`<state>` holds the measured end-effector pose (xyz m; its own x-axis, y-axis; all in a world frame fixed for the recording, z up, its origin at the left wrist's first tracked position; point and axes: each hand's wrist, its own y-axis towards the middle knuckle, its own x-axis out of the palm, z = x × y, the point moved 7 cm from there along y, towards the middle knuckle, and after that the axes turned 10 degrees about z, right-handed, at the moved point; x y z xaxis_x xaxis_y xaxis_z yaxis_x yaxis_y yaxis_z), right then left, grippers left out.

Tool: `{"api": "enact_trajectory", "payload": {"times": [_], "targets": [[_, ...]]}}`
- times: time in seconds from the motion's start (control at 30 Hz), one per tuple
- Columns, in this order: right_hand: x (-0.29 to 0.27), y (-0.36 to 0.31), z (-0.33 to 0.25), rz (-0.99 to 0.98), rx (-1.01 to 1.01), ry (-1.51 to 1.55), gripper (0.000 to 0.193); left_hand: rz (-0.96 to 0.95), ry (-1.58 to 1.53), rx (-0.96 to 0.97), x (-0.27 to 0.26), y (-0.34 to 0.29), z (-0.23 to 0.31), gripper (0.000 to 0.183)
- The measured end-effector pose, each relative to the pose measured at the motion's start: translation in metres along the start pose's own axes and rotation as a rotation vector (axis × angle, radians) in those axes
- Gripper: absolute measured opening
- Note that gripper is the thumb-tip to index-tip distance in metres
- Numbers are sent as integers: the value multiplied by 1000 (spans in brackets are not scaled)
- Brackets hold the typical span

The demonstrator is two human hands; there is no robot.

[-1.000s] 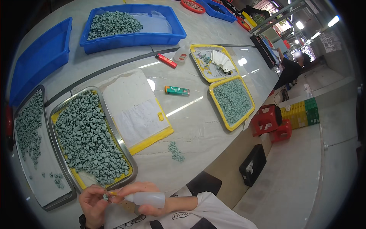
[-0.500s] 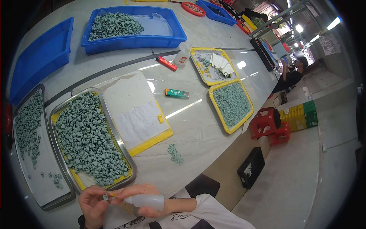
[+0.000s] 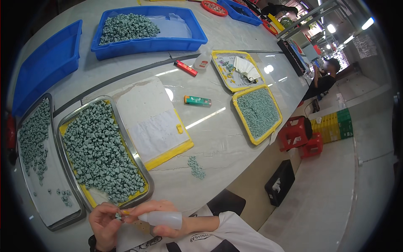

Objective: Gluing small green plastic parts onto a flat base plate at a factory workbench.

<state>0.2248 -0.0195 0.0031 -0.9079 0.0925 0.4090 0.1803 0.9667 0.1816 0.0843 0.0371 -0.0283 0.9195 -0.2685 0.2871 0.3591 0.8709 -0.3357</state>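
Note:
My left hand [image 3: 105, 224] is closed, pinching a small grey-green stone piece [image 3: 118, 216] between thumb and fingertips. In my right hand [image 3: 157, 210] lies a translucent white squeeze bottle [image 3: 166, 219], gripped on its side and pointing toward the left hand. A small yellow bit [image 3: 126, 212] shows at the right fingertips, close to the stone; whether it belongs to the bottle I cannot tell. Just beyond both hands is a metal tray [image 3: 147, 178] with a yellow lining, heaped with similar grey-green stones [image 3: 100, 155].
Left of it lies another tray [image 3: 56, 210] with fewer stones. Yellow-rimmed trays [image 3: 256, 140] sit to the right, near a small pile of pale green pieces [image 3: 196, 168]. Farther back are blue bins [image 3: 151, 45], a green box [image 3: 197, 101] and a red box [image 3: 185, 68]. A person [image 3: 321, 82] sits far right.
The whole view has shifted slightly to the right. Both hands keep nearly the same pose, the stone and the bottle still in them.

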Motion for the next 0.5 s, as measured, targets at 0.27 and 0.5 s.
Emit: {"api": "enact_trajectory", "payload": {"times": [0.27, 0.5], "targets": [[2, 0, -1, -4, -13, -14, 42, -30, -3, -30, -3, 0, -1, 30], [1, 1, -3, 5, -43, 12, 39, -40, -24, -42, 0, 0, 1, 30]]}}
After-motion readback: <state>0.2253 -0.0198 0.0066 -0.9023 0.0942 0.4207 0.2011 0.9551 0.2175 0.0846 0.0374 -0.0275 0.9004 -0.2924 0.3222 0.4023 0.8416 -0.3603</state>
